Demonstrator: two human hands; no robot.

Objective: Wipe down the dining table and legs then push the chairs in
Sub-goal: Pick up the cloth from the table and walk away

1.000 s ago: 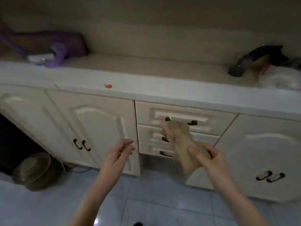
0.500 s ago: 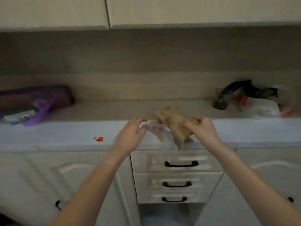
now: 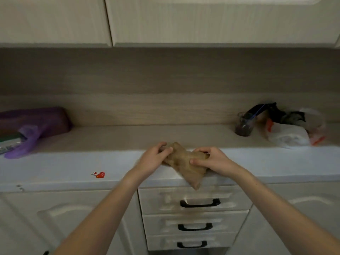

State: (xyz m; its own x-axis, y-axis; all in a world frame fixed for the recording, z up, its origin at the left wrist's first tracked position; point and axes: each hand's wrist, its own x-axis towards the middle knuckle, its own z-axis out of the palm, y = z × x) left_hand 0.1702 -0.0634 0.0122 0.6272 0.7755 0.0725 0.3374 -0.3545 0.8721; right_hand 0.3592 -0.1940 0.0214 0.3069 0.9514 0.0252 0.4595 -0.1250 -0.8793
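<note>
A: Where do we have the cloth (image 3: 184,163)?

B: We hold the tan cloth between both hands, at the front edge of the surface (image 3: 110,138). It is bunched up, and one corner hangs over the edge, just above the top drawer (image 3: 161,199).

A: How does our left hand (image 3: 153,160) lie?

B: Its fingers are curled round the cloth's left end, with the thumb on top. Our right hand (image 3: 211,161) pinches the right end, thumb on the near side and fingers curled over the far side.

A: What else do we see on the surface?

B: At the far left a purple bag (image 3: 36,122) lies against the back wall (image 3: 165,80). Something long sticks out of it; we cannot tell what. On the front edge, left of our left hand, there is a small red heart sticker (image 3: 99,175). At the far right a dark jar (image 3: 243,126) stands just beside a heap of plastic bags (image 3: 290,138).

A: And around it?

B: We see pale wall cabinets (image 3: 202,19) above. Below our hands are two more drawers under the top one, each with a black handle (image 3: 200,203), and a cabinet door (image 3: 64,218) on either side.
</note>
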